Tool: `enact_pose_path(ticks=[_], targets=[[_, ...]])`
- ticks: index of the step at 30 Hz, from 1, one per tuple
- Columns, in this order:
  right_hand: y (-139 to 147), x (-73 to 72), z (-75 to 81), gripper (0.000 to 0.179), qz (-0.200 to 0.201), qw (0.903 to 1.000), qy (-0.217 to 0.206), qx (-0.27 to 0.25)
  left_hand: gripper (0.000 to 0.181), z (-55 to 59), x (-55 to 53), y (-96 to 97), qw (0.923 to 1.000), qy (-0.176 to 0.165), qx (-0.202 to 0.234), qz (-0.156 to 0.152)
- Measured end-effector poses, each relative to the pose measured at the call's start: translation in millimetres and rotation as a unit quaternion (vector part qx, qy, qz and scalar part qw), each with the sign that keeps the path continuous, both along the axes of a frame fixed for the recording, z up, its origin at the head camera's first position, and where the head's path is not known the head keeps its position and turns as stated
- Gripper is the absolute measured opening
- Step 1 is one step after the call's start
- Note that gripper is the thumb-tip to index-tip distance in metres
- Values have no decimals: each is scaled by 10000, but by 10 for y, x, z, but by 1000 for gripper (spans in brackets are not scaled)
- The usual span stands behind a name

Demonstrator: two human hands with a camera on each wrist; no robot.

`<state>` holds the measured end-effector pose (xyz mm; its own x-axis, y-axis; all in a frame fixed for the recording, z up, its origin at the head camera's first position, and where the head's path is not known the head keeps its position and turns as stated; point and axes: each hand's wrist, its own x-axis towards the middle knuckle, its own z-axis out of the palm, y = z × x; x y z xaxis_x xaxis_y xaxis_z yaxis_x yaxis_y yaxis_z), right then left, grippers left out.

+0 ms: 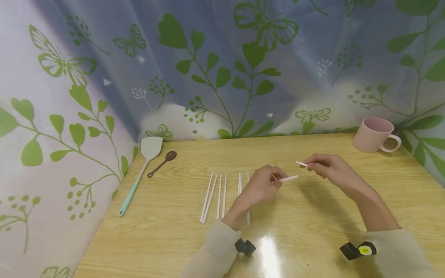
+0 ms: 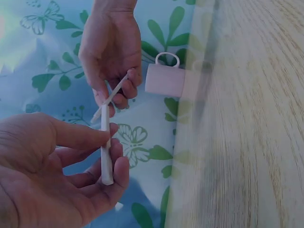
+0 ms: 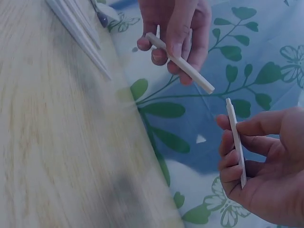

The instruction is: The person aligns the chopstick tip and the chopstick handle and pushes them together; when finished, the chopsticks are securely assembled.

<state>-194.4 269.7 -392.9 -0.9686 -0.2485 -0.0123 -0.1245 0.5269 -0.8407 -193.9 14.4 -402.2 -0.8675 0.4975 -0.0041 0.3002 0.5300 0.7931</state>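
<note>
My left hand pinches a short, straight white chopstick section between thumb and fingers. In my right hand is another white chopstick section, thinner, with a narrow stub at its upper end. Both hands are raised over the table, facing each other. The right wrist view shows a small gap between the stub and the near end of the left section. Several white chopsticks lie side by side on the table by my left forearm, which hides part of the right-hand ones.
On the wooden table, a spatula with a green handle and a small dark brown spoon lie at the left. A pink mug stands at the back right. Leaf-patterned curtain hangs along the back.
</note>
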Motion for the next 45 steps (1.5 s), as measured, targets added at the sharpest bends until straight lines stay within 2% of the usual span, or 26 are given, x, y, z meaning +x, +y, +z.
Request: enact_pose_path(ticks=[5,9,15,23,30,36,43,45], targets=[[-63,53,70,30,71,9999,97,-15,20,11,20,-33,9988,-207,427,135],[-60,105,71,28,80,9997,243,-21,19,17,26,-47,9974,-221,663,190],[-68,131,107,30,-50,9992,374,-149,21,100,47,-115,9970,10,711,297],[-147,182,160,28,-171,9967,593,-521,21,219,83,-173,9931,213,1102,341],[-240,269,251,21,-41,9858,1187,-1187,17,308,90,-229,9839,296,1689,496],[-262,282,312,19,131,9772,1376,-1612,17,349,76,-280,9750,555,2076,574],[-265,279,306,17,404,9723,1343,-1872,16,337,77,-257,9712,220,2350,316],[-261,279,304,17,467,9696,1352,-1988,16,329,75,-250,9707,213,2376,298]])
